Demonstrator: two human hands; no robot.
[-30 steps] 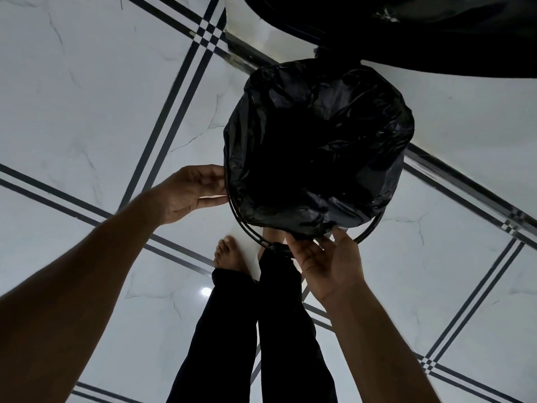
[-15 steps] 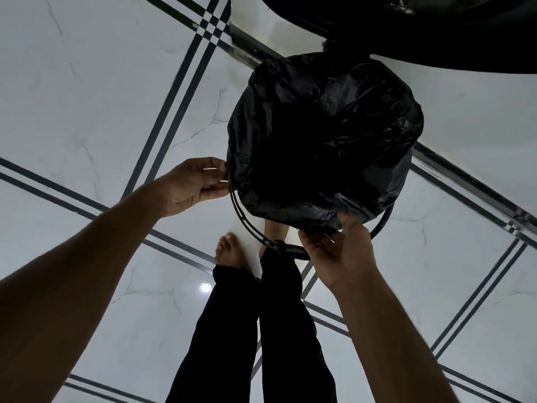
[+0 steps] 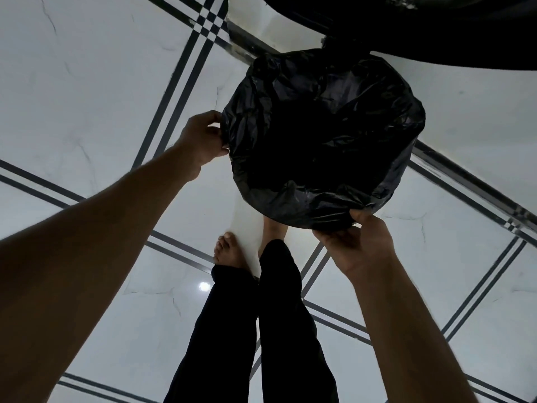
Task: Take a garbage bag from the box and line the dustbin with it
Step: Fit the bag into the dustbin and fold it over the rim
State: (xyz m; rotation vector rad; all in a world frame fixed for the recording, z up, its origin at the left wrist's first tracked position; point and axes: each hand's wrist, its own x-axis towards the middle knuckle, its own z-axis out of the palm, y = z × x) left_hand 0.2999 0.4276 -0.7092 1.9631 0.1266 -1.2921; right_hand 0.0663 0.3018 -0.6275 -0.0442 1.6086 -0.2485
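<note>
While I look down at the white tiled floor (image 3: pixel 87 82), black garbage bag (image 3: pixel 319 135) draped over the dustbin, my left hand (image 3: pixel 203 141) pinching its left edge, my right hand (image 3: pixel 360 245) with fingers curled gripping the near edge.

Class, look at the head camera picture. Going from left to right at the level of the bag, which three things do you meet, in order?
Left hand gripping the bag's edge → black garbage bag spread over the dustbin → right hand gripping the bag's near rim, lower right.
</note>
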